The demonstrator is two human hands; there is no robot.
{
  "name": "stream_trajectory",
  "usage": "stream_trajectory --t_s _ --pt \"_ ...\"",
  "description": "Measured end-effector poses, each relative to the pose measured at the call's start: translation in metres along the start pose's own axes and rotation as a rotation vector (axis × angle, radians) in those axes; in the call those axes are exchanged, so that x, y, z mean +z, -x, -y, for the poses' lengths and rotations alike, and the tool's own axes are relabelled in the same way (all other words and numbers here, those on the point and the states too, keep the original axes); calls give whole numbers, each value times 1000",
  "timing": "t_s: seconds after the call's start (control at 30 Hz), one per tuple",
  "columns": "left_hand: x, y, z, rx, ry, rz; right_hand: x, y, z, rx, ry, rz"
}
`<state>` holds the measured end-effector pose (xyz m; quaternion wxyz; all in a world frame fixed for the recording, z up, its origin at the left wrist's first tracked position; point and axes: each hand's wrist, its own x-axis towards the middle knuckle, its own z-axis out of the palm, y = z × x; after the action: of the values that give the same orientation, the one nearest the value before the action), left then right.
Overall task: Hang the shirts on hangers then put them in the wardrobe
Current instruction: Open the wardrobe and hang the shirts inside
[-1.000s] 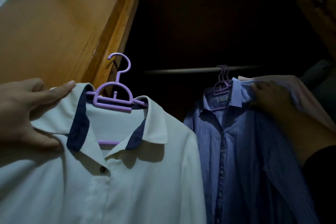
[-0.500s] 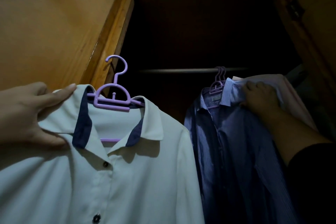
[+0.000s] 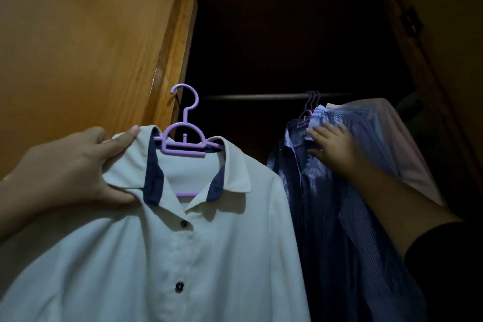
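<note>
**At the wardrobe door: making room on the rail**

Up by the open wardrobe (image 3: pixel 167 55), holding the white shirt (image 3: pixel 162 256) on its purple hanger (image 3: pixel 184 144), with the hook still free in the air and not yet on the rail (image 3: pixel 251 97). Gripping the shirt's shoulder and collar tight with the left hand (image 3: pixel 78 170), thumb under the collar and a finger along the top. Pressing the right hand (image 3: pixel 332 146) flat, fingers spread and straight, against the blue striped shirt (image 3: pixel 326 217), which is already hanging on the rail beside a pink shirt (image 3: pixel 407 154). Pushing those hung shirts toward the right, it seems, to open a gap.

Next, likely needing to lift the white shirt higher and further in, then tipping the hook over the bare rail left of the blue one.

Compared with a moment ago: showing the right hand with fingers now fanned out flat instead of bunched on the blue collar. Keeping the same left-hand hold. Sitting a touch higher and nearer the rail with the white shirt.
</note>
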<state>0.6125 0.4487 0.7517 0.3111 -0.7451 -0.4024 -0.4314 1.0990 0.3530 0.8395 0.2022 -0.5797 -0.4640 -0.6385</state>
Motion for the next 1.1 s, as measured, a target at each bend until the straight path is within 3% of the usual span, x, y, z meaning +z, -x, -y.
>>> stream_trajectory --t_s 0.13,0.27,0.5,0.8,0.97,1.1 --pt "-14 5 -11 53 -119 7 -29 8 52 -62 -188 54" --pt "-21 14 -23 13 -84 19 -58 23 105 -130 -412 57" --pt "-18 24 -17 73 -66 36 -87 40 149 -208 -506 172" --pt "-13 46 -16 166 3 -48 -106 79 156 -123 -467 217" --pt "-6 44 -32 215 27 -112 -122 96 133 -72 -438 199" --pt "-1 42 -41 191 47 -74 -130 103 97 -5 -343 245"
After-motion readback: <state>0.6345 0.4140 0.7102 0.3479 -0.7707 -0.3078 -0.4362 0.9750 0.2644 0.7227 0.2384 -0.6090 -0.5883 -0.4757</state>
